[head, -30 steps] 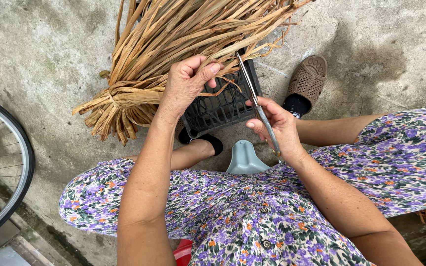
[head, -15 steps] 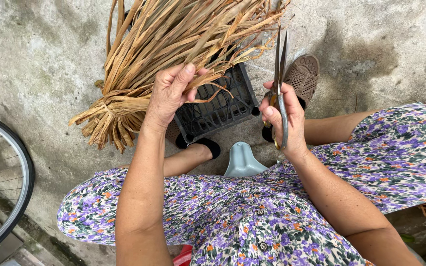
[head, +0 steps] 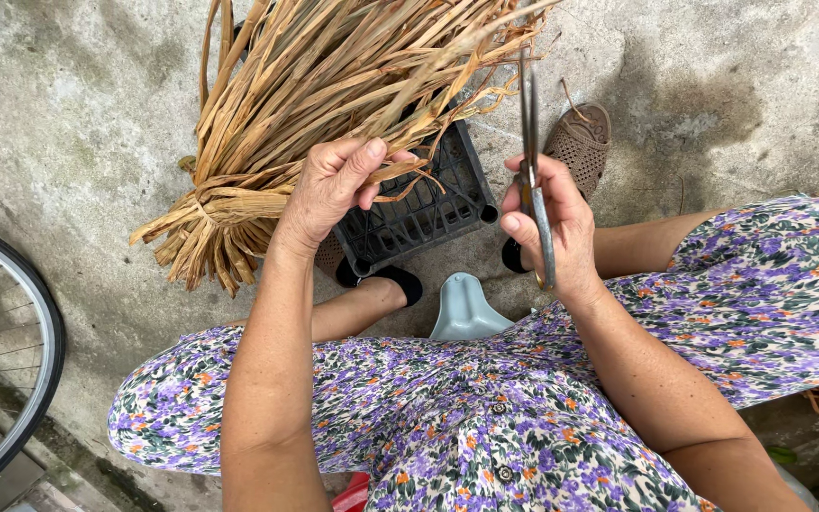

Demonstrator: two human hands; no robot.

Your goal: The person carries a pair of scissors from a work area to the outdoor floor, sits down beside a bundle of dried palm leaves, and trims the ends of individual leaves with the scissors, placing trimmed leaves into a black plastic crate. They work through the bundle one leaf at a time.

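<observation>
1. Sitting over a black plastic crate (head: 428,213), the person has a bundle of dried reed-like leaves (head: 334,85) lying across the crate's top, its tied butt end (head: 203,223) hanging off the crate's left side onto the concrete floor (head: 68,104).
2. Judging by what shows, the work is at an early or middle point: the bundle is tied and mostly whole, with frayed, uneven tips at its far end beyond the crate, and no trimmed pile is visible near the crate.
3. The left hand (head: 329,190), just left of the crate's near edge, is curled closed around a few loose strands (head: 409,175) drawn from the bundle, thumb pressing them against the fingers.
4. The right hand (head: 547,228), just right of the crate, is wrapped firmly around the handles of a pair of scissors (head: 531,161); the blades point up and away, look closed together, and touch no leaf.
5. Near the crate's front edge stands a pale grey stool seat (head: 466,308); a bicycle wheel (head: 21,379) sits well to the crate's left.
</observation>
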